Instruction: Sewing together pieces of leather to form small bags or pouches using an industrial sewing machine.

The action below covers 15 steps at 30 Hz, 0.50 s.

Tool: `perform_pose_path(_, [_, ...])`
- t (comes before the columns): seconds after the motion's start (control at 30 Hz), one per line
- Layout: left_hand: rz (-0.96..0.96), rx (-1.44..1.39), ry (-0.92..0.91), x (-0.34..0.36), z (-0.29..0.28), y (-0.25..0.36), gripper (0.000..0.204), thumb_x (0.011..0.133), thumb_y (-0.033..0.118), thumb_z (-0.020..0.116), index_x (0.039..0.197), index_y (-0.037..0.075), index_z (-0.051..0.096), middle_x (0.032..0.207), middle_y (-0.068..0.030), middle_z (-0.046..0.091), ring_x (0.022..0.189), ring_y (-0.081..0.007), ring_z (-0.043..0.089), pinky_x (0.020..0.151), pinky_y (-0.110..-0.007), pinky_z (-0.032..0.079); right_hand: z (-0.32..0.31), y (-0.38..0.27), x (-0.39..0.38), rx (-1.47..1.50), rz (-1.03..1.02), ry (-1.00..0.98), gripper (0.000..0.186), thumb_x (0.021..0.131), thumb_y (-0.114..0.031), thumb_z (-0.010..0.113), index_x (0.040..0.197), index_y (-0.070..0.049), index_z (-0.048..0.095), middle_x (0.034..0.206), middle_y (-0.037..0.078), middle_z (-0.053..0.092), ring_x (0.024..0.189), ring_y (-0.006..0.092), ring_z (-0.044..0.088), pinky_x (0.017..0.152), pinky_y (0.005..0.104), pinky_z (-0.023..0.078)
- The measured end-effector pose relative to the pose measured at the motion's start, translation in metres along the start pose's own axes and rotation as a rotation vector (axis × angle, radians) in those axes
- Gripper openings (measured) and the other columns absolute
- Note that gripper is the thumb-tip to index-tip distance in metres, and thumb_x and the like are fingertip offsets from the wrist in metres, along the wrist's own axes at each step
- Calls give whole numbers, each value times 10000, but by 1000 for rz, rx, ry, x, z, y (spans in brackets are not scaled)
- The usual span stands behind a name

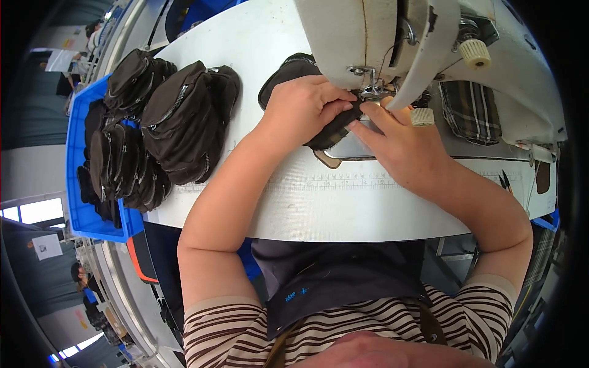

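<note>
A white sewing machine stands over the upper middle of the table. A dark zippered fabric piece lies under it, reaching toward me past the presser foot. My left hand grips this piece just left of the foot, fingers bent and pressed on the cloth. My right hand holds the same piece at its edge right of and below the foot, thumb and fingertips on it, some fingers partly hidden behind machine parts. A plaid piece lies right of the needle area.
Dark brown bags are piled on the table's left, beside and in a blue bin. A printed ruler runs along the white table. Thread snips lie at the right. People sit at other workstations far left.
</note>
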State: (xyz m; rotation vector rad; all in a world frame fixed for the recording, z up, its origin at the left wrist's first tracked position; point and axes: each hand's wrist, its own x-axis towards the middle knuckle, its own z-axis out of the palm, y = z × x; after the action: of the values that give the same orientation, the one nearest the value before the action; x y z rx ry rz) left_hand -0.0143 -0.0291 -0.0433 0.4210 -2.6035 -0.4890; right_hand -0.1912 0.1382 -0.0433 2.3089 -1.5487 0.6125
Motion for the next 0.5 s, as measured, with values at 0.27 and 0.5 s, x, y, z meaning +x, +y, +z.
perform_pose_path(0.27, [6, -38, -56, 0, -4, 2, 107, 889, 179, 780, 985, 150, 816, 945, -9, 769, 852, -256, 733, 718, -363, 584, 7, -5, -10, 63, 102, -123, 433, 779, -64, 734, 1210, -86, 762, 1231, 87, 643, 946, 230, 669, 712, 365, 511])
perform_pose_path(0.5, [-41, -1, -10, 0, -1, 8, 76, 890, 204, 771, 926, 141, 796, 873, -2, 737, 797, -249, 725, 678, -364, 571, 10, -2, -5, 17, 50, -5, 421, 749, -53, 752, 1167, -93, 771, 1168, 61, 629, 942, 207, 663, 694, 357, 504])
